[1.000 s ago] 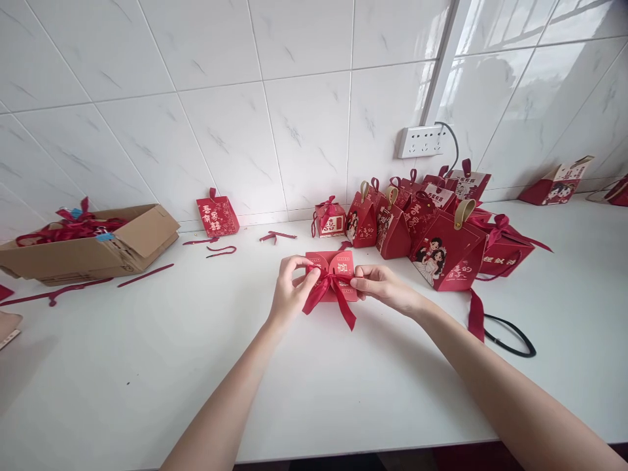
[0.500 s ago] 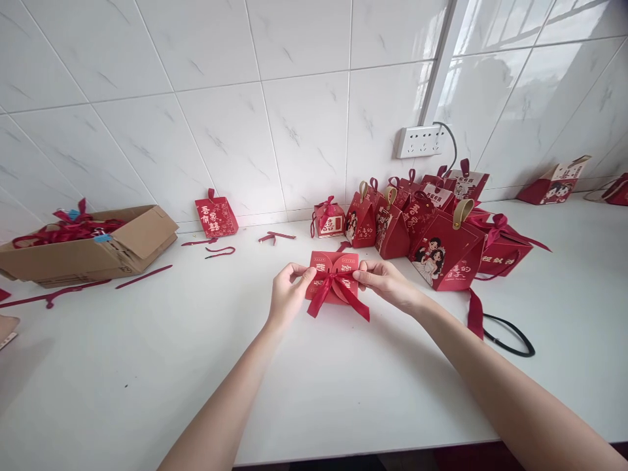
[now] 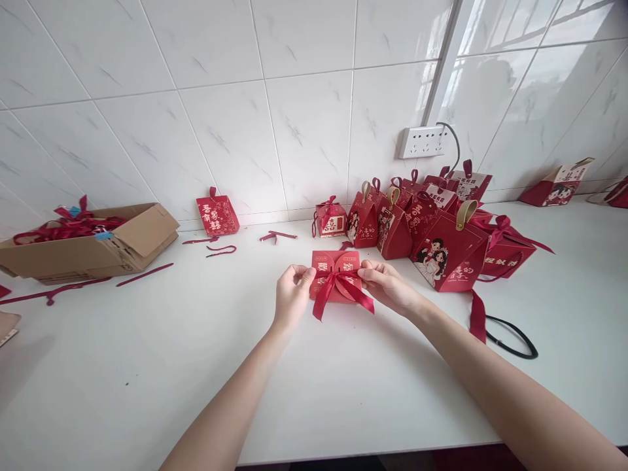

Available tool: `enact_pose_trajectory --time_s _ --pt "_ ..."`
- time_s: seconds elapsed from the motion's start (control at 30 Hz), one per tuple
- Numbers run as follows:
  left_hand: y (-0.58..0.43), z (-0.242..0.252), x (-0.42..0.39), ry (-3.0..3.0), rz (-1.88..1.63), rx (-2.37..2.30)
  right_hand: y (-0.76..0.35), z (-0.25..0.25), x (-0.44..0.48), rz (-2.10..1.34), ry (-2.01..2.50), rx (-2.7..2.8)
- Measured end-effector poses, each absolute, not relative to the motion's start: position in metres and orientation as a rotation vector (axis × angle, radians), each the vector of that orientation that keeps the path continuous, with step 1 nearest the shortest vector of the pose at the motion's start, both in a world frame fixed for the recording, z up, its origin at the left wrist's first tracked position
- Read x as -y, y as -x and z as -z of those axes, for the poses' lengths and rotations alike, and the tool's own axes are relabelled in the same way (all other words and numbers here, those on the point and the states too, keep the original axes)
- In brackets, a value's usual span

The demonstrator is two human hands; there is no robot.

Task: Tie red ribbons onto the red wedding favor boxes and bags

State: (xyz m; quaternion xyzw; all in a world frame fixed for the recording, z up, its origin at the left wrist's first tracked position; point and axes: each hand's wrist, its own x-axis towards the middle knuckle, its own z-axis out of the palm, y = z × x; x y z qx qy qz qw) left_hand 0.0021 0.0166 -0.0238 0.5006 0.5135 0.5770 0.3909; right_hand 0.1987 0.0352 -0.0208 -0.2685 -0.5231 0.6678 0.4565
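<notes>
A small red gift box [image 3: 349,259] with gold lettering and curved overlapping flaps lies on the white table in front of me. Across its middle runs a dark red satin ribbon [image 3: 335,277], tied in a bow, its two tails [image 3: 360,298] hanging over the near side. My left hand [image 3: 293,291] pinches the bow's left loop between thumb and fingers at the box's left edge. At the right edge, my right hand [image 3: 385,282] pinches the other loop. The loops are stretched out sideways between the hands.
Several upright red gift boxes [image 3: 444,252] stand at the right, near a black cord loop [image 3: 515,337]. A cardboard box [image 3: 142,239] of red ribbons is at the left. A red box [image 3: 218,216] leans by the wall. Ribbon scraps [image 3: 277,235] lie behind.
Both hands have drawn slightly outward, and the bow's loops are pulled longer and tighter across the box. The view has shifted a little.
</notes>
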Motion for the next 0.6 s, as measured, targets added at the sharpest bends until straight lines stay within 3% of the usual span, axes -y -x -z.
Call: enact_pose_trajectory --time_s 0.37,0.6 --pt "-0.01 0.024 -0.011 -1.498 -1.526 -1.441 -0.198 0.024 -0.038 -1.587 0.658 1.145" --pt "-0.011 0.024 -0.007 -1.521 -1.562 -1.395 -0.217 0.024 -0.044 -1.44 0.679 1.411"
